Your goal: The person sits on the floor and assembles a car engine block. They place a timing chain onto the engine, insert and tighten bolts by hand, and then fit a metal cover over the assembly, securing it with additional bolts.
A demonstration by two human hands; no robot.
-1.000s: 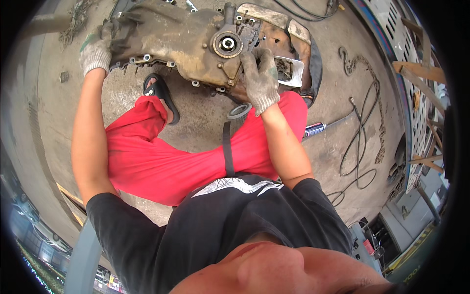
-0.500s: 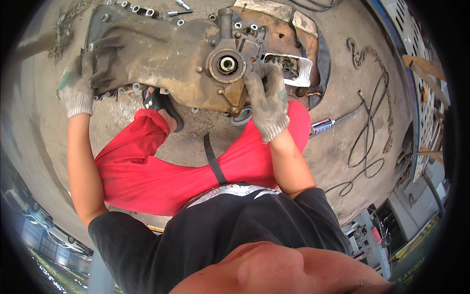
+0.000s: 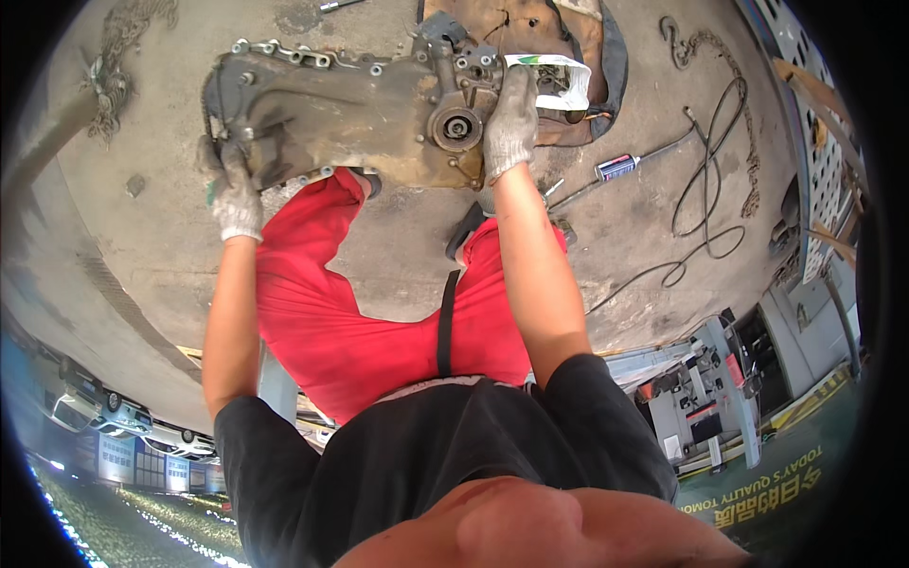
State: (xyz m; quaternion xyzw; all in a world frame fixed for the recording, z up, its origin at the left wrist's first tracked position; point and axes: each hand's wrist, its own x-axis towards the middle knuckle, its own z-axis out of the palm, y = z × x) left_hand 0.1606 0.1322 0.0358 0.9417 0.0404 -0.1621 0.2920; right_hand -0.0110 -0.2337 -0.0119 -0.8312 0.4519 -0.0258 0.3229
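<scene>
Metal casing [image 3: 350,128] ran lengthwise left-to-right between the hands; left hand [image 3: 232,191] gripped its near left corner, right hand [image 3: 512,123] lay against its right end, finger closure couldn't tell.

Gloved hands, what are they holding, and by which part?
The big metal casing: the left hand grips the lower corner of its left end, the right hand its right end, beside the round opening.

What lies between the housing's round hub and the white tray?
In the head view, the housing's right edge and the gloved right hand lie between the hub and tray.
</scene>
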